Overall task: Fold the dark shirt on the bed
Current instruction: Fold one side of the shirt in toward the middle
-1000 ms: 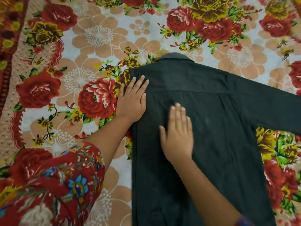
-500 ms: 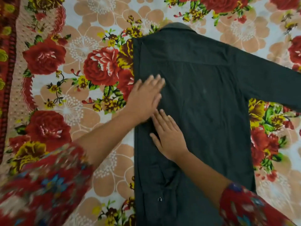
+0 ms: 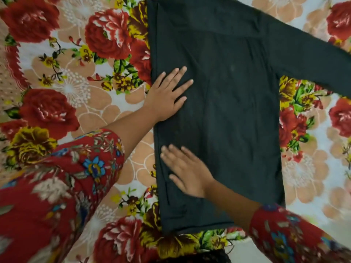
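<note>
Here the dark shirt lies flat on the floral bed, one sleeve stretching toward two o'clock. The left hand presses its nine o'clock edge, fingers spread flat, gripping nothing. The right hand, blurred, rests open-palmed toward seven o'clock.

Dark shirt collar cut off at top edge, outstretched sleeve cropped right, right hand motion-blurred

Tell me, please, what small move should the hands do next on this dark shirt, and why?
Probably fold the spread sleeve in across the shirt. Its left edge already looks folded straight, with the left hand and right hand flat along it, while this sleeve reaches out over the bedsheet.
</note>
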